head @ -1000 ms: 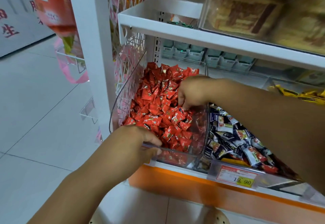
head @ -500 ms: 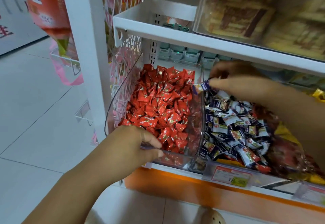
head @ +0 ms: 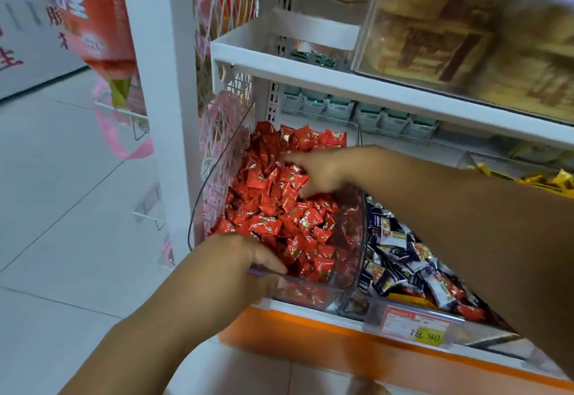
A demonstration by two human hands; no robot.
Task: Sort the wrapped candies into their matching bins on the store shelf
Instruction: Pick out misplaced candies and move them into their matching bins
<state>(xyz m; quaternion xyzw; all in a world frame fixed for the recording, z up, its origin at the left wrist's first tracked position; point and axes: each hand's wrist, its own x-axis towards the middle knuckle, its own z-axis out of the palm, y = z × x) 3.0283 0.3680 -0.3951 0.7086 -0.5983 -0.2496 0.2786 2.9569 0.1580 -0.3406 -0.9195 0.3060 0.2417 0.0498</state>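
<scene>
A clear bin (head: pixel 351 239) on the lower shelf is heaped with red wrapped candies (head: pixel 267 208). My left hand (head: pixel 245 258) grips its front rim, thumb inside and fingers curled round the edge. My right hand (head: pixel 320 171) reaches across into the same bin with fingers spread, the index finger stretched left, touching the red candies. I see nothing pinched in it. To the right, a neighbouring bin holds dark blue and white wrapped candies (head: pixel 400 258) with a few red ones mixed in; my right forearm hides part of it.
A white upper shelf (head: pixel 341 81) hangs close above the bins, carrying a clear box of pastries (head: pixel 450 43). Yellow wrapped sweets (head: pixel 553 180) lie at the far right. A price tag (head: pixel 416 328) sits on the shelf front. A white post (head: pixel 164 115) borders the left.
My right hand has moved left from the blue candy bin, where it pinched a blue-wrapped candy, into the red bin with spread fingers. My left hand has stayed on the rim.
</scene>
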